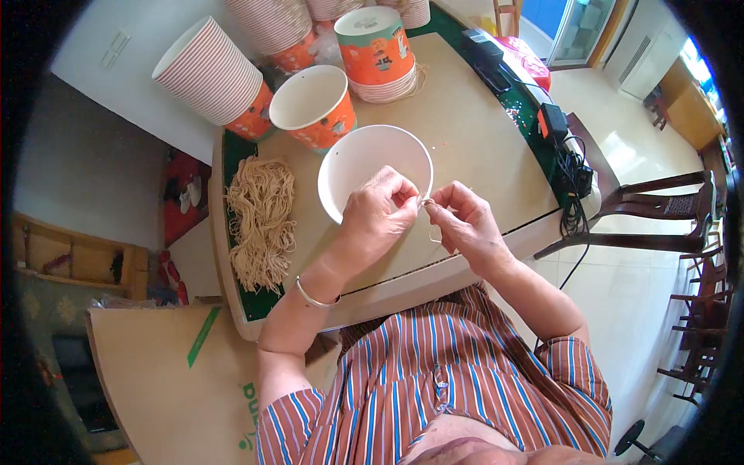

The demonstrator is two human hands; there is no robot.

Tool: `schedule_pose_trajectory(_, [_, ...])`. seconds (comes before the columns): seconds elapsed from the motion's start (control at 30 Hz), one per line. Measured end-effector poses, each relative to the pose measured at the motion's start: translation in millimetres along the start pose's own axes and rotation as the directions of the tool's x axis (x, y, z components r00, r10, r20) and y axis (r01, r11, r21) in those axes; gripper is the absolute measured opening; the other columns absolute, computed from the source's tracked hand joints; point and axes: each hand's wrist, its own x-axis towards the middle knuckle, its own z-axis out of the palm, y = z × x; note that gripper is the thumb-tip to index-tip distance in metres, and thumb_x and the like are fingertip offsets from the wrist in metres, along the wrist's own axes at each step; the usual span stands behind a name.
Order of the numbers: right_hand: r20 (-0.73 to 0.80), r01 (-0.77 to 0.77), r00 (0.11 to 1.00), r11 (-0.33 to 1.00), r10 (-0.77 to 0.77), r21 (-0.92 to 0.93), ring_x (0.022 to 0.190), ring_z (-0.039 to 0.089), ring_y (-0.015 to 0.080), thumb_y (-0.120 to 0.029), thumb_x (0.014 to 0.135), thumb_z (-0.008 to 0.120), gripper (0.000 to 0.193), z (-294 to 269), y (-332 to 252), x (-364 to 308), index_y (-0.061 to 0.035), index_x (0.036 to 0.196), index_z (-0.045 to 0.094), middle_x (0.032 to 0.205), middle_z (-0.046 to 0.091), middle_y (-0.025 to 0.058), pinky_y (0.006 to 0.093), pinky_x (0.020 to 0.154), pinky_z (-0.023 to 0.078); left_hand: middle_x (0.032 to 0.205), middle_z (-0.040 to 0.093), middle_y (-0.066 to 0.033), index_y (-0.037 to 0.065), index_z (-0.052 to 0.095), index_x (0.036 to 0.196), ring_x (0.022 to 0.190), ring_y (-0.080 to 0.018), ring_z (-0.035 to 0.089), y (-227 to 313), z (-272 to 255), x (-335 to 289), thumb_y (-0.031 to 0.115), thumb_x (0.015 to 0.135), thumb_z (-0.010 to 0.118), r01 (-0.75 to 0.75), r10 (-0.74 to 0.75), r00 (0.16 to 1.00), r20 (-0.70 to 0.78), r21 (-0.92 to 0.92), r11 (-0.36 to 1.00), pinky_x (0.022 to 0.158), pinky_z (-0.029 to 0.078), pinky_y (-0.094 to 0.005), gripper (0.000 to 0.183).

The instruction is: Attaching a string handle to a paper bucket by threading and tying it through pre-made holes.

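1. Head view: the left hand grips the near rim of a white paper bucket at the table's near edge.
2. The right hand pinches a thin cord at that rim.
3. Tan cords lie piled along the left edge; orange-patterned buckets crowd the far-left corner.

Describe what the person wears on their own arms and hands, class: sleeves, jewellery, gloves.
Both hands are bare, with no gloves. The left hand has a thin silver bangle at its wrist. The right hand shows no wrist jewellery. Short sleeves of a rust-brown shirt with blue and white stripes end above the elbows, leaving both forearms uncovered.
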Motion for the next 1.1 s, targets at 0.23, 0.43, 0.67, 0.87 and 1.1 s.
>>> schedule_pose_trajectory(0.23, [-0.013, 0.050, 0.999, 0.999, -0.051, -0.009, 0.055, 0.050, 0.0024, -0.022, 0.099, 0.066, 0.020, 0.2, -1.3, -0.1, -0.0039, 0.103, 0.059, 0.081, 0.058, -0.0016, 0.0190, 0.044, 0.039, 0.086, 0.062, -0.0101, -0.001, 0.066, 0.089, 0.077, -0.0176, 0.064, -2.0, -5.3, 4.8, 0.006, 0.088, 0.069, -0.013, 0.014, 0.997, 0.074, -0.017, 1.000, 0.069, 0.051, -0.0321, 0.008])
schedule_pose_trajectory(0.43, [-0.012, 0.085, 0.996, 0.996, -0.085, 0.038, 0.055, 0.049, 0.0016, -0.017, 0.099, 0.065, 0.013, 0.0, 7.7, 4.4, -0.0047, 0.100, 0.061, 0.076, 0.057, -0.0029, 0.0183, 0.043, 0.038, 0.087, 0.062, -0.0086, -0.001, 0.066, 0.089, 0.077, -0.0153, 0.062, -3.7, -6.4, 6.3, 0.008, 0.089, 0.069, -0.007, 0.011, 0.996, 0.093, -0.037, 0.999, 0.070, 0.050, -0.0309, 0.009])
schedule_pose_trajectory(0.67, [-0.047, 0.155, 0.987, 0.988, -0.156, -0.013, 0.055, 0.049, 0.0000, -0.010, 0.098, 0.065, 0.009, 3.4, 8.7, 3.6, -0.0060, 0.106, 0.062, 0.075, 0.055, -0.0052, 0.0166, 0.044, 0.038, 0.086, 0.061, -0.0070, -0.001, 0.065, 0.089, 0.079, -0.0131, 0.061, -5.1, -6.4, 7.9, 0.007, 0.088, 0.068, 0.008, -0.005, 0.995, 0.102, -0.036, 0.999, 0.071, 0.050, -0.0290, 0.009])
schedule_pose_trajectory(0.87, [-0.078, 0.270, 0.957, 0.957, -0.279, -0.106, 0.063, 0.045, -0.0022, -0.001, 0.095, 0.067, 0.011, 4.4, 18.5, 7.9, -0.0053, 0.105, 0.063, 0.075, 0.052, -0.0078, 0.0162, 0.052, 0.037, 0.089, 0.059, -0.0034, 0.001, 0.064, 0.089, 0.086, -0.0102, 0.059, 1.8, -9.1, 8.8, 0.005, 0.091, 0.067, 0.041, -0.039, 0.989, 0.142, -0.013, 0.999, 0.080, 0.048, -0.0260, 0.006])
schedule_pose_trajectory(1.1, [-0.092, 0.384, 0.912, 0.912, -0.399, -0.146, 0.065, 0.050, -0.0018, 0.000, 0.095, 0.066, 0.008, 4.8, 25.8, 14.2, -0.0040, 0.101, 0.064, 0.079, 0.058, -0.0061, 0.0153, 0.054, 0.039, 0.088, 0.061, -0.0064, -0.002, 0.065, 0.090, 0.082, -0.0114, 0.060, -10.8, -5.9, 10.4, 0.006, 0.090, 0.067, -0.002, 0.021, 0.992, 0.127, -0.150, 0.989, 0.073, 0.050, -0.0280, 0.008])
